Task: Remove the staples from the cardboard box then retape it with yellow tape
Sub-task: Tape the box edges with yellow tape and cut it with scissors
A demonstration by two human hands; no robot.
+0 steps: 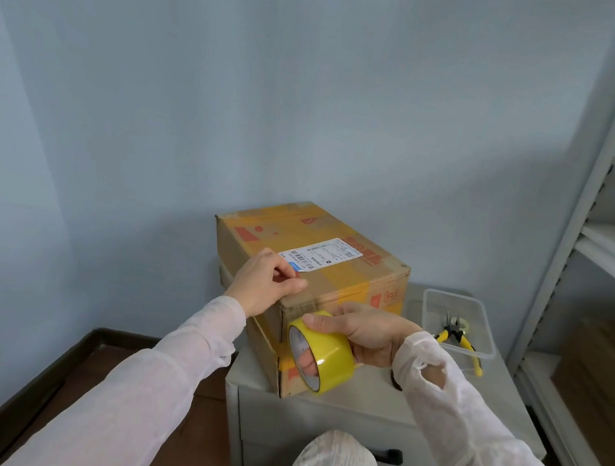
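- Cardboard box (355, 278) sits at the centre of the frame on the small grey desk (452, 402), flaps closed, with 1 corner turned toward me.
- My left hand (264, 282) lies on the near top edge of the box. Its fingers press down on the lid and grip nothing; I judge it is pinning the start of a strip.
- My right hand (366, 335) grasps the yellow tape roll (333, 354), thumb over the top and fingers through the core. The roll is held against the box's near end face, just below the left hand.
- The step in hand looks like carrying tape over the top edge and down that end face. I would hold the left fingers firm, draw the roll straight along the seam under even tension, and smooth the strip down behind it to avoid skew and bubbles.
- I cannot tell whether any staples remain.
- The white shipping label (320, 253) on the lid shows a barcode and print too fine to read. The orange-red marks on the lid and side are not legible either.
- Yellow-handled pliers (458, 337) lie in a clear tub (481, 354) at the right of the frame.
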